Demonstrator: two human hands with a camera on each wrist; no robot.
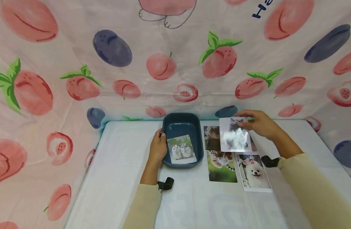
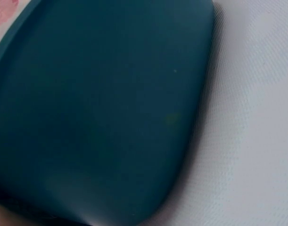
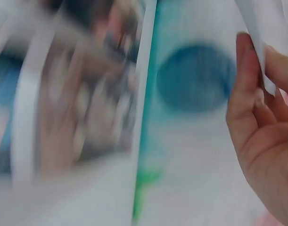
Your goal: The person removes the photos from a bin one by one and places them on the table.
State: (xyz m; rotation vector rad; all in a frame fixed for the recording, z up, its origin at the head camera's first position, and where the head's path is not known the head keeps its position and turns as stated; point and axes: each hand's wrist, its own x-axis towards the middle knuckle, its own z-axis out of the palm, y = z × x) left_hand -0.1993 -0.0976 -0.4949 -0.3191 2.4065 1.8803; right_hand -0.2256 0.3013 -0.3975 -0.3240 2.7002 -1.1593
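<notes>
A dark teal plastic tray (image 1: 197, 127) stands on the white table, its outer wall filling most of the left wrist view. My left hand (image 1: 158, 148) grips its left side, thumb at the rim. Inside lies a photo card of two small furry animals (image 1: 182, 151). To the right, my right hand (image 1: 259, 124) pinches a photo card of a grey kitten (image 1: 235, 136) between thumb and fingers, raised over other cards. Under it lie a partly covered brown card (image 1: 212, 140), a tiger cub card (image 1: 222, 168) and a white dog card (image 1: 255, 173).
The white-covered table (image 1: 121, 165) meets a hanging cloth (image 1: 181, 73) printed with peaches at its back edge. Black wrist cameras, one on the left wrist (image 1: 166, 183) and one on the right wrist (image 1: 270, 161), stick out near the sleeves. The right wrist view is blurred.
</notes>
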